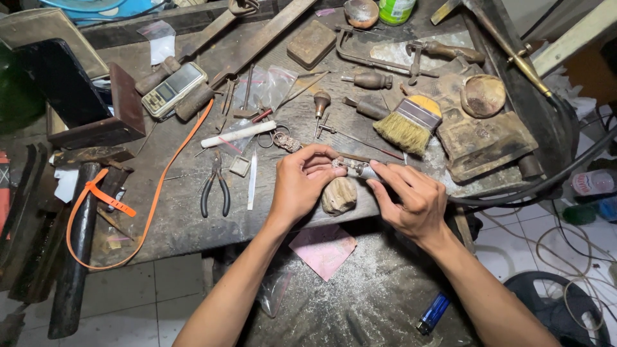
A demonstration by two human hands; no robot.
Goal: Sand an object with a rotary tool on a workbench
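My left hand pinches a small silvery ornate metal piece between thumb and fingertips, just above a worn wooden bench peg at the workbench's front edge. My right hand grips a slim metal tool whose tip meets the piece. Both hands sit close together at the middle of the bench.
Black-handled pliers, a white rod, a flat brush, a saw frame, a pocket scale and an orange strap lie on the bench. A pink paper and blue lighter rest on the lower tray.
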